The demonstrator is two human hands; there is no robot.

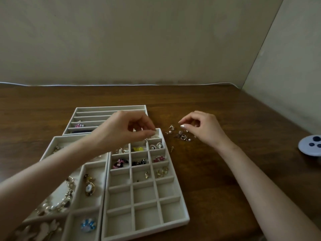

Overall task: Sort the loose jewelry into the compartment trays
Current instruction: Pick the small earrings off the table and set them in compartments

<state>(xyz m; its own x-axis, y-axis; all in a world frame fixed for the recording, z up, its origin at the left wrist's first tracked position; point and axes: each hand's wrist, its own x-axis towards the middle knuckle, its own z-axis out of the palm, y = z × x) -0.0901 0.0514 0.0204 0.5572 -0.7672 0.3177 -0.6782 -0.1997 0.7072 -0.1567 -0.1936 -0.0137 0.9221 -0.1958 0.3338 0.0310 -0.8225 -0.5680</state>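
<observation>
A small pile of loose silver and pearl earrings lies on the wooden table to the right of the grid tray. My left hand hovers over the grid tray's far right cells, thumb and fingertips pinched together on something too small to make out. My right hand hangs just above the loose pile with fingers curled; I cannot tell if it holds anything. Several far cells of the grid tray hold coloured earrings. One stray gold stud lies beside the tray's right wall.
A tray with long slots stands behind the grid tray. A larger-celled tray at the left holds a pearl bracelet, brooches and a blue flower piece. A pale round object with dark buttons sits at the table's right edge. Walls close the back and right.
</observation>
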